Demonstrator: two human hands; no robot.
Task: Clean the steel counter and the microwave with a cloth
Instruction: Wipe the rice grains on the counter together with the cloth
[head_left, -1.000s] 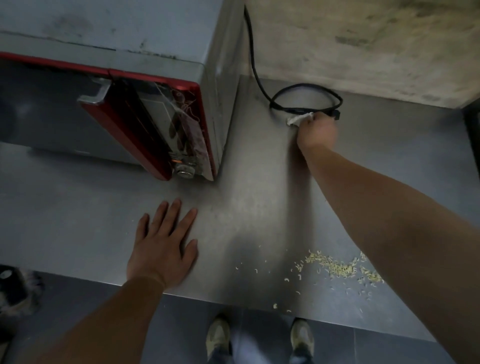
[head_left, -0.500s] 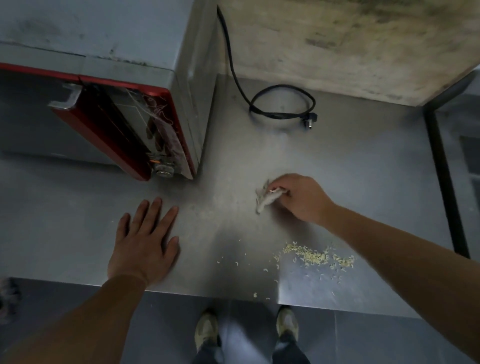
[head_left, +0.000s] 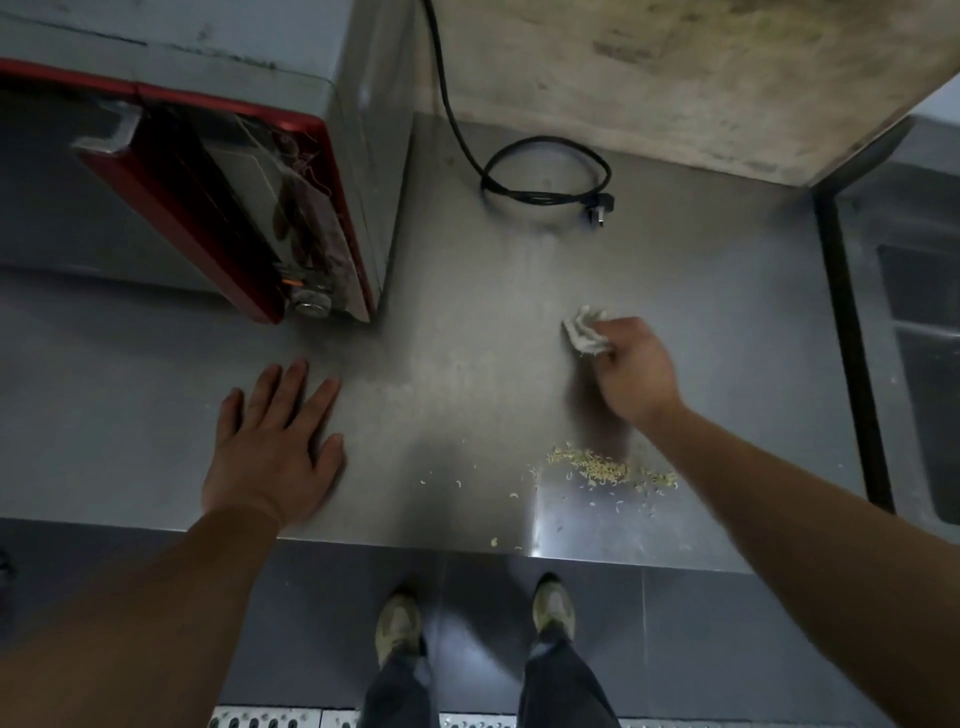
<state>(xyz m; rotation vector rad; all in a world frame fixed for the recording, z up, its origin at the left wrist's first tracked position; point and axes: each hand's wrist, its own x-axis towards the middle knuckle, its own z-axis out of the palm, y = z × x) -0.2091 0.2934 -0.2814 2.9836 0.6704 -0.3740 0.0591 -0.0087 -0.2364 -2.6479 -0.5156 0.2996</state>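
A grey microwave (head_left: 218, 57) with a red-framed front stands at the back left of the steel counter (head_left: 457, 322). My right hand (head_left: 631, 371) grips a small crumpled white cloth (head_left: 584, 330) and holds it against the counter right of centre. My left hand (head_left: 275, 441) lies flat on the counter, fingers spread, in front of the microwave's right corner. A heap of pale crumbs (head_left: 602, 467) sits near the front edge, just below my right hand, with stray bits to its left.
The microwave's black power cord (head_left: 545, 176) lies coiled at the back by the stained wall (head_left: 675, 67), plug unconnected. A dark vertical post (head_left: 852, 338) bounds the counter on the right, with a sink (head_left: 924, 374) beyond. My shoes (head_left: 397, 631) stand on the tiled floor below.
My right hand drew the cloth from the cord at the back toward the front, then shifted it to the right. My left hand stayed flat in place.
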